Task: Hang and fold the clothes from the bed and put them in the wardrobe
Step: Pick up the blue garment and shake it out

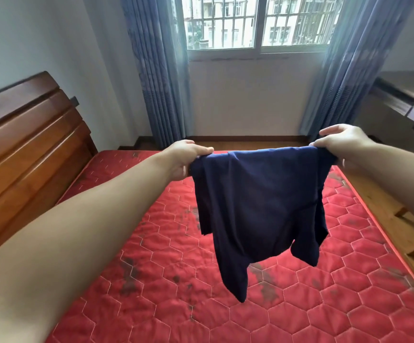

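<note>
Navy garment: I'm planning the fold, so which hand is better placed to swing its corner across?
Probably the right hand: it pinches the navy garment slightly higher than the left hand; otherwise near even.

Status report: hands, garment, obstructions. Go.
Left hand and right hand pinch the navy garment by its top corners. Garment hangs above the red mattress. Nothing in the way.

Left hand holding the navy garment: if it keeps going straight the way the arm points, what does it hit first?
Probably nothing close. The left hand points over the far edge of the mattress toward the wall below the window; the wall looks first, though depth is unclear.
</note>
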Action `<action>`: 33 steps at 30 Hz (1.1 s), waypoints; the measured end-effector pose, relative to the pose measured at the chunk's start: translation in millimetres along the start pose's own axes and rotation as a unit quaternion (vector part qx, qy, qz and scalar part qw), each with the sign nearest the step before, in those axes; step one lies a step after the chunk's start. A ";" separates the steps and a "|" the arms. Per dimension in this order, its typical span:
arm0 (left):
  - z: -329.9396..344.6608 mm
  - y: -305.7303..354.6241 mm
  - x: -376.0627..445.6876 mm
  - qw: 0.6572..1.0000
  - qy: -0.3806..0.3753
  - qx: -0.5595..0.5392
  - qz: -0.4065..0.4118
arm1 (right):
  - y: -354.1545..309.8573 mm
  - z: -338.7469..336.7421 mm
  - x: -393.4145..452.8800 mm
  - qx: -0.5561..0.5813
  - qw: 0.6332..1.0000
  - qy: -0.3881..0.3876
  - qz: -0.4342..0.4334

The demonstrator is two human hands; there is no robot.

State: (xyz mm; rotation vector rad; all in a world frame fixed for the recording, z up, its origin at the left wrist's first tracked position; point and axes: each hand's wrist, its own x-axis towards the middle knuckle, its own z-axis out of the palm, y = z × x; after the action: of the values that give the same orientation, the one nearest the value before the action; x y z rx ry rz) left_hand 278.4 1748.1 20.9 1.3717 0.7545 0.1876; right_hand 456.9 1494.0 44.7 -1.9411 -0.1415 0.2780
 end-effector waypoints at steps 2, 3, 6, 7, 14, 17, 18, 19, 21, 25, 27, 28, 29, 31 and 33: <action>3.3 9.1 -5.3 0.997 -0.063 -0.016 -0.039 | -3.8 -2.5 -0.3 0.027 0.999 -0.013 0.017; 3.4 14.0 -9.3 0.994 -0.089 -0.019 -0.052 | -5.6 -5.0 -0.7 0.032 0.999 -0.032 0.027; -1.6 27.7 -11.4 0.990 -0.117 0.070 -0.043 | -11.3 -15.5 -3.6 -0.002 0.994 -0.102 0.045; -2.5 31.5 -12.4 0.983 -0.128 0.130 -0.037 | -13.2 -18.7 -5.4 -0.022 0.991 -0.124 0.041; 14.3 45.3 -29.6 0.806 -0.061 0.574 0.129 | -26.1 -22.8 -13.5 -0.188 0.967 -0.159 -0.064; 16.2 44.8 -29.0 0.753 -0.012 0.613 0.239 | -26.4 -21.0 -15.7 -0.263 0.943 -0.159 -0.126; 14.7 46.1 -28.4 0.750 0.000 0.604 0.268 | -26.6 -20.8 -15.8 -0.286 0.933 -0.153 -0.156; 12.7 48.0 -28.1 0.749 0.007 0.598 0.284 | -27.1 -21.5 -16.0 -0.303 0.923 -0.150 -0.184; 8.3 52.3 -26.7 0.750 0.014 0.595 0.290 | -29.1 -24.7 -18.7 -0.325 0.905 -0.164 -0.219; -1.2 54.5 -19.1 0.806 0.016 0.515 0.291 | -25.7 -25.1 -26.7 -0.432 0.841 -0.213 -0.246; -3.2 54.1 -15.9 0.826 0.015 0.472 0.306 | -22.3 -21.2 -26.4 -0.512 0.786 -0.186 -0.293; -4.6 53.7 -15.2 0.830 0.014 0.460 0.315 | -22.5 -20.5 -24.8 -0.525 0.771 -0.174 -0.314; -6.2 53.3 -15.1 0.827 0.012 0.457 0.326 | -24.4 -21.5 -23.8 -0.526 0.767 -0.171 -0.327; -10.1 52.4 -16.5 0.813 0.002 0.469 0.346 | -30.2 -26.3 -22.0 -0.522 0.769 -0.186 -0.319; -13.9 51.6 -17.8 0.796 -0.009 0.486 0.361 | -35.0 -32.3 -21.8 -0.531 0.772 -0.207 -0.282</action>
State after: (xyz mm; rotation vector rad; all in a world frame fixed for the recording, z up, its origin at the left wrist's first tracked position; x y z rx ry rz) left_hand 272.3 1761.4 75.2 2.6281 0.2236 0.4152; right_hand 445.4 1473.2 91.4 -2.7665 -1.4171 0.2266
